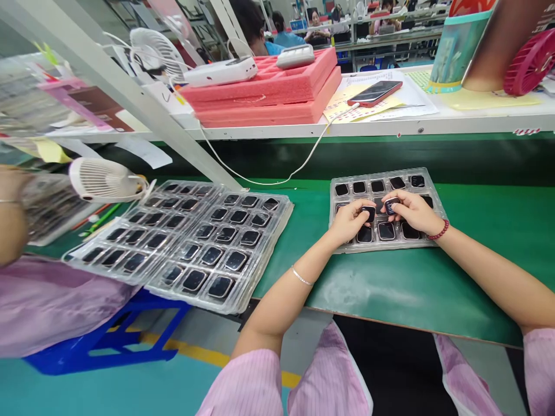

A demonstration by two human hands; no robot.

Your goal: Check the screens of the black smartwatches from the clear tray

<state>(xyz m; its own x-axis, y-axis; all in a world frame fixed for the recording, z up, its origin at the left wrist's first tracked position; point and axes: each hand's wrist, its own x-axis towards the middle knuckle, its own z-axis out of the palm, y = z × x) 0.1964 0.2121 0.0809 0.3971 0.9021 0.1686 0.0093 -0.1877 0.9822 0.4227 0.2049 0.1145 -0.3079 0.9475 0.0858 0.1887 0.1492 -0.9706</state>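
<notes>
Co-worker's arm point(11, 214): at the far left edge, blurred, bare forearm above a pink sleeve; it stays apart from the person's own hands.
White fan point(104, 180): lies on its side at the back left of the green belt, just behind the stacked trays, out of the hands' path.
Stacked trays point(182, 242): clear blister trays lie overlapped at a slant, each pocket holding a dark square part; their near corner overhangs the belt's front edge above a blue stool point(108, 338), so there is little spare room on that side.
Charging cable point(277, 167): runs down from the phone point(375, 92) on the upper shelf and loops onto the belt between the two tray groups, touching neither.
Left hand point(349, 222): rests over the working tray's left half, thumb and fingers pinching a small dark part point(369, 212) just above its pocket; held low, probably to keep it steady.
Working tray point(384, 211): sits square to the person, well back from the front edge, its pockets mostly filled.
Right hand point(414, 211): fingertips closed on a second part point(391, 205) beside the first, the two nearly touching.
Green belt point(485, 242): bare and open to the right of the tray and in front of it.
</notes>
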